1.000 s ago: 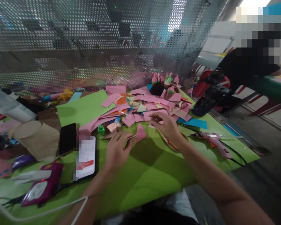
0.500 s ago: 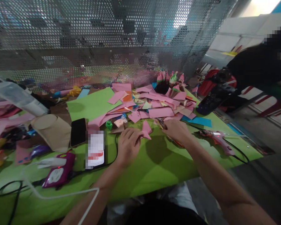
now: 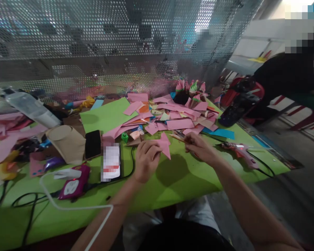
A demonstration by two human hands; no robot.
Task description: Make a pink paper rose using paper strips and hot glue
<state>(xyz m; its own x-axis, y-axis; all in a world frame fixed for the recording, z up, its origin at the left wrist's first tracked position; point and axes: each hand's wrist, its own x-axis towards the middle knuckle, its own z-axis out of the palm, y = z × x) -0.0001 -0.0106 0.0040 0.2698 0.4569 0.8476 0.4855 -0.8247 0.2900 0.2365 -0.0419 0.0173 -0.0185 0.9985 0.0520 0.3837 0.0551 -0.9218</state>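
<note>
Pink paper (image 3: 165, 146), creased into a pointed shape, sits near the centre of the frame, just to the right of the fingers of my left hand (image 3: 148, 158), which pinch it by its left edge. Its long axis runs roughly top to bottom, the lower tip leaning a little to the right. My right hand (image 3: 200, 148), right of centre, is curled around what look like scissors (image 3: 178, 138), their front end aimed leftward at the paper, roughly crosswise to that axis. A short gap separates the two; I cannot tell whether the blades are parted. My left hand is the nearer one, since it touches the paper, while my right stays apart. Bare green tabletop (image 3: 185, 188) shows below, and scattered paper scraps (image 3: 180, 123) lie above, toward the upper centre.
</note>
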